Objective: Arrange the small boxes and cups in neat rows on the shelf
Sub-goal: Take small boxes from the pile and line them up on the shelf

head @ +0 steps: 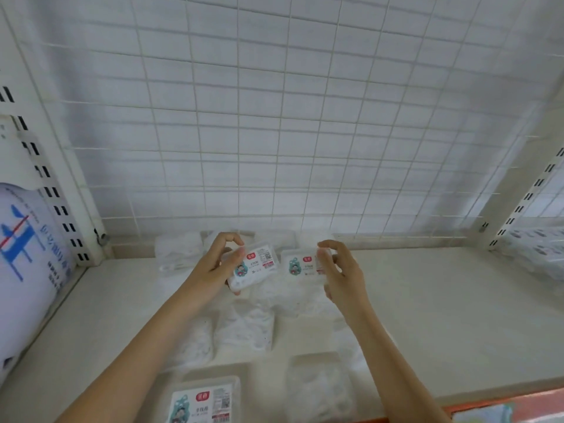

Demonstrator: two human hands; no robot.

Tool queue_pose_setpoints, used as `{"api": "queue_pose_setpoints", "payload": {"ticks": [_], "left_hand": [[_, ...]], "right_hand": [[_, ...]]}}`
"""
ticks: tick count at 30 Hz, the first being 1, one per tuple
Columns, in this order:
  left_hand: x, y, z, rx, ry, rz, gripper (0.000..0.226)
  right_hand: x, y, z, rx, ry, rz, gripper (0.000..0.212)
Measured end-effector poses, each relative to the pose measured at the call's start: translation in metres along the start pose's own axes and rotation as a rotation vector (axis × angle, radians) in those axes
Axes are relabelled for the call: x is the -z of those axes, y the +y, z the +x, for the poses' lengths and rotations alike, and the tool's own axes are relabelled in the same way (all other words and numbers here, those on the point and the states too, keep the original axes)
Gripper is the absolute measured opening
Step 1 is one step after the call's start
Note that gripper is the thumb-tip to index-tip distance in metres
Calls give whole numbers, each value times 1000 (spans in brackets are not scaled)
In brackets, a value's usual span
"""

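Two hands at the back of a white shelf, one small box in each.

The left hand (pixel 217 264) grips a small clear box (pixel 253 268) with a cartoon label, fingers curled over its far-left corner and thumb under it, so the box juts out to the right of the palm, tilted and lifted off the shelf (pixel 442 303). The right hand (pixel 341 271) pinches the right end of a second labelled box (pixel 300 266), which lies just beside the first, near the wire grid back panel (pixel 274 117). More clear boxes lie on the shelf below the hands; another labelled box (pixel 204 399) sits at the front edge. A large white package with blue print (pixel 27 254) stands at left.
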State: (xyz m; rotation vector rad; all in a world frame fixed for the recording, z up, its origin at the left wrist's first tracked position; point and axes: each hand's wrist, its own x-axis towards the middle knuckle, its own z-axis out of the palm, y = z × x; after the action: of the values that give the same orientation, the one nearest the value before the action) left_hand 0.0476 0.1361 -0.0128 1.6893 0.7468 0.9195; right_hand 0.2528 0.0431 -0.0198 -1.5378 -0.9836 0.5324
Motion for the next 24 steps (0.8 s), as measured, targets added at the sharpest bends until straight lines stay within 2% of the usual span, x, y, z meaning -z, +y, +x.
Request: {"api": "queue_pose_setpoints", "payload": {"ticks": [3, 6, 10, 13, 15, 20, 24], "left_hand": [[-1, -2, -2, 38, 69, -40, 18], [-4, -6, -1, 147, 121, -121, 29], [-5, -9, 2, 244, -7, -240, 29], [-3, -15, -3, 161, -112, -78, 58], [-5, -15, -7, 125, -124, 48, 65], [-6, -17, -6, 80, -114, 162, 67], [-7, -22, -8, -1, -154, 271, 70]], "right_hand": [[2, 7, -3, -54, -41, 55, 11], [6, 13, -3, -49, -65, 56, 17], [6, 17, -5, -23, -77, -14, 35], [8, 16, -12, 8, -172, -20, 58], [8, 16, -15, 44, -225, -60, 67], [6, 16, -19, 216, -110, -185, 61], [6, 16, -18, 264, -47, -246, 66]]}}
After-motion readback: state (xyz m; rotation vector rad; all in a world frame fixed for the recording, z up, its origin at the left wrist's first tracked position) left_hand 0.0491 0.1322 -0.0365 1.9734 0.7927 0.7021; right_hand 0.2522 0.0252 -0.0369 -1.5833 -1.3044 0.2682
